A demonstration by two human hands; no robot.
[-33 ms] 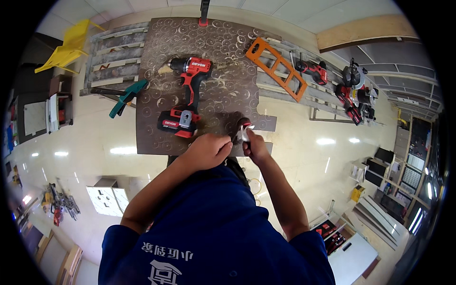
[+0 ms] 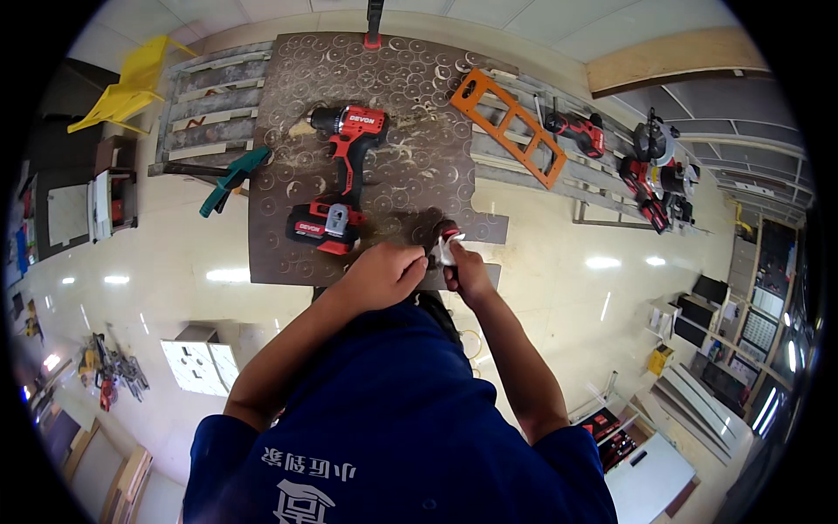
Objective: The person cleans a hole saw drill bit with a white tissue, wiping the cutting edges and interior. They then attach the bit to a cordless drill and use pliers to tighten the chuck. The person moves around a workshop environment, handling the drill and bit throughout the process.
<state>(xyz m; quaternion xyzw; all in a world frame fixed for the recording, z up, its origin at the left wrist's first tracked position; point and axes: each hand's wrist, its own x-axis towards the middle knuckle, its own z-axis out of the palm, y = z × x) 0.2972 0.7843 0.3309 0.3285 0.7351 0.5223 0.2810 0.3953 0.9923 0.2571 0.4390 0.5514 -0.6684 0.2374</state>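
Note:
Over the near edge of the brown board [image 2: 419,183], my right hand [image 2: 470,272] closes round a crumpled white cloth or tissue [image 2: 448,251]. A small dark and red object [image 2: 448,230] pokes out beyond the cloth; its kind is unclear. My left hand [image 2: 384,272] is curled closed just beside it, thumb along the fingers, and whatever it grips is hidden. Left of the hands and farther off lies a red and black cordless drill [image 2: 351,162] on its side, its chuck pointing left and its battery toward me.
A teal clamp [image 2: 234,182] holds the board's left side; another clamp [image 2: 374,26] is at the far edge. To the right, an orange slotted template [image 2: 511,127], a red power tool [image 2: 580,133] and a circular saw [image 2: 650,148] lie on slats. A yellow chair [image 2: 131,83] stands far left.
Both hands stay nearly in place. The white cloth and the right fingers have shifted slightly, and the whole view has moved a little.

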